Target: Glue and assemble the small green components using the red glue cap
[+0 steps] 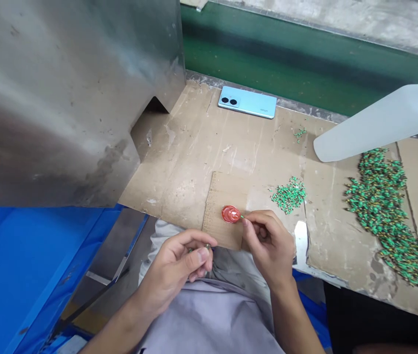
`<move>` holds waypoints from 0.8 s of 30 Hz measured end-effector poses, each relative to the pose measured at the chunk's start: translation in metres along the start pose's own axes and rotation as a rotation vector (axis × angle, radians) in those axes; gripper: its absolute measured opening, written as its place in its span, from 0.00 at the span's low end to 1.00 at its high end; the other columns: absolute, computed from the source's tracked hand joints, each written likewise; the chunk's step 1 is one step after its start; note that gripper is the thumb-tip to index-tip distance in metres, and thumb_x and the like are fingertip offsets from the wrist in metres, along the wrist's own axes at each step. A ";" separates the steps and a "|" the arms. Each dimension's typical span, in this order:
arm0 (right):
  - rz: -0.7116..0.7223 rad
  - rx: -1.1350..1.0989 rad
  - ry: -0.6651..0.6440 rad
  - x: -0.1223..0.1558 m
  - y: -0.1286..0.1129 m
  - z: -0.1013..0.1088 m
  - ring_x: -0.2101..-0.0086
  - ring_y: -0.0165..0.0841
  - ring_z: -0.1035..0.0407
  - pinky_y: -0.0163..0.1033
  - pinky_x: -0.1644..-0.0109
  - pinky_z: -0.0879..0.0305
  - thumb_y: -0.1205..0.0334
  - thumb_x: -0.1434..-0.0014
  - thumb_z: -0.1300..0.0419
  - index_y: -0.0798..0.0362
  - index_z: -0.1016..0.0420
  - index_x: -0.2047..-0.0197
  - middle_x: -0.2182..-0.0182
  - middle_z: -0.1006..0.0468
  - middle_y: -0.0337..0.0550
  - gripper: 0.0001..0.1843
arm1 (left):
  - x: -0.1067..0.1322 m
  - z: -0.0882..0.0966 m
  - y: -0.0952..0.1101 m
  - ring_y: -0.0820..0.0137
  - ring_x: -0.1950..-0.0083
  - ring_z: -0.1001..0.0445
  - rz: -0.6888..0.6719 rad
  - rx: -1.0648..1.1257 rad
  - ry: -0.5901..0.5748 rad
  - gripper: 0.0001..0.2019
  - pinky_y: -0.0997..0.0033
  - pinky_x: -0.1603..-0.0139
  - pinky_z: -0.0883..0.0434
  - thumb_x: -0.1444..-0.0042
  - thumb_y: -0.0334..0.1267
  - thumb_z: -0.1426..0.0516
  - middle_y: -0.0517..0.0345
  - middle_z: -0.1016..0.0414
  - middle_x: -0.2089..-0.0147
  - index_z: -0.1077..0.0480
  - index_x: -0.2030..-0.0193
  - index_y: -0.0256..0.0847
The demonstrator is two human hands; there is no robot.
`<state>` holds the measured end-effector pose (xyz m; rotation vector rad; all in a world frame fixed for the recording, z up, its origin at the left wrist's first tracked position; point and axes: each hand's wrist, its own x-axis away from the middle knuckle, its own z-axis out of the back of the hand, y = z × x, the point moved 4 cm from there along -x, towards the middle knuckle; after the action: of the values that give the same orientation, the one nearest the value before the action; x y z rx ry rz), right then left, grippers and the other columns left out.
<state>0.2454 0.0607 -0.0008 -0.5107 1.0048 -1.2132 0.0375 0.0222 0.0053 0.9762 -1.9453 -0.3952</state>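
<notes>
The right hand (268,242) has its grip pinched together, thumb against forefinger, on one tiny green piece (242,217). That piece reaches the right edge of a round patch of glossy red material (230,214); whether the two touch is too small to tell. The red patch sits on a cardboard strip (223,235) at the near edge of the worktop (179,169), between the two hands and slightly beyond them.

The left hand (184,258) curls near the strip's lower left corner, its grip loosely closed around a few green bits (208,246) — how many is hidden by the fingers. Just beyond the right hand lies a small green heap (289,195); farther right spreads a much larger green-and-dark pile (382,211), with a white bottle (374,123) beside its far end. A light blue phone (249,102) lies along the worktop's far edge, camera side up.
</notes>
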 end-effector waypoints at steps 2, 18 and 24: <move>-0.003 0.000 0.020 0.001 0.002 0.001 0.72 0.32 0.31 0.38 0.70 0.36 0.70 0.28 0.36 0.48 0.22 0.56 0.67 0.22 0.39 0.06 | 0.001 0.001 0.002 0.78 0.75 0.34 -0.008 0.024 0.001 0.18 0.81 0.75 0.41 0.46 0.48 0.21 0.59 0.23 0.74 0.17 0.58 0.39; 0.214 0.267 -0.237 0.027 -0.038 -0.024 0.73 0.33 0.27 0.40 0.67 0.32 0.73 0.27 0.39 0.50 0.26 0.57 0.70 0.24 0.37 0.08 | 0.004 0.025 0.010 0.79 0.73 0.36 -0.178 0.017 0.227 0.19 0.77 0.73 0.41 0.47 0.47 0.21 0.49 0.14 0.63 0.18 0.61 0.35; 0.225 0.347 -0.266 0.024 -0.042 -0.036 0.73 0.34 0.26 0.41 0.67 0.35 0.71 0.25 0.41 0.50 0.27 0.60 0.71 0.25 0.37 0.10 | 0.008 0.034 0.008 0.80 0.72 0.36 -0.157 0.044 0.271 0.19 0.79 0.72 0.39 0.53 0.47 0.19 0.54 0.20 0.67 0.15 0.65 0.35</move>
<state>0.1931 0.0316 0.0055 -0.2683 0.5910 -1.0563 0.0029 0.0175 -0.0042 1.1530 -1.6452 -0.2928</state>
